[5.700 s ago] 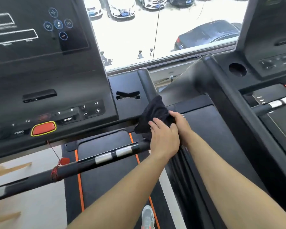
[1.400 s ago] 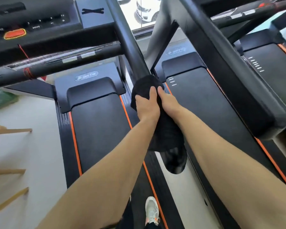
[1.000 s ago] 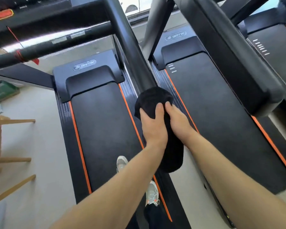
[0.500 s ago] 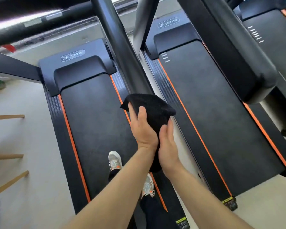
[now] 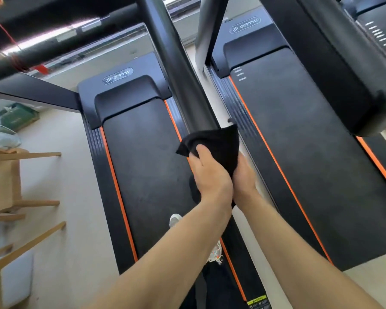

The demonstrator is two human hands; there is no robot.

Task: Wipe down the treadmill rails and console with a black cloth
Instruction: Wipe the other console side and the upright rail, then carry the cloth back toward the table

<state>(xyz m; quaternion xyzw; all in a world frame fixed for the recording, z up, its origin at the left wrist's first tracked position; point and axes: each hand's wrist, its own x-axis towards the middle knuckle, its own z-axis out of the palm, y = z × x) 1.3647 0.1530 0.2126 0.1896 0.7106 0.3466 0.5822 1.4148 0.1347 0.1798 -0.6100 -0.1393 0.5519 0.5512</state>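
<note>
A black cloth (image 5: 218, 143) is bunched over the near end of the treadmill's right side rail (image 5: 178, 70), a thick black bar running from the top centre down to the middle. My left hand (image 5: 207, 175) grips the cloth from the left and top. My right hand (image 5: 243, 175) holds it from the right, partly hidden behind the cloth and my left hand. The horizontal front handlebar (image 5: 54, 41) with silver sensor strips crosses the top left. The console is out of view.
The treadmill belt (image 5: 149, 170) with orange edge stripes lies below, my white shoe (image 5: 174, 220) on it. A second treadmill (image 5: 316, 163) stands to the right, its rail end (image 5: 343, 85) overhanging. Wooden furniture (image 5: 7, 179) and a green crate (image 5: 18, 117) sit at left.
Both hands have slid the cloth down the side rail from near the console to its near end. My view has tilted down from the console to the belts.
</note>
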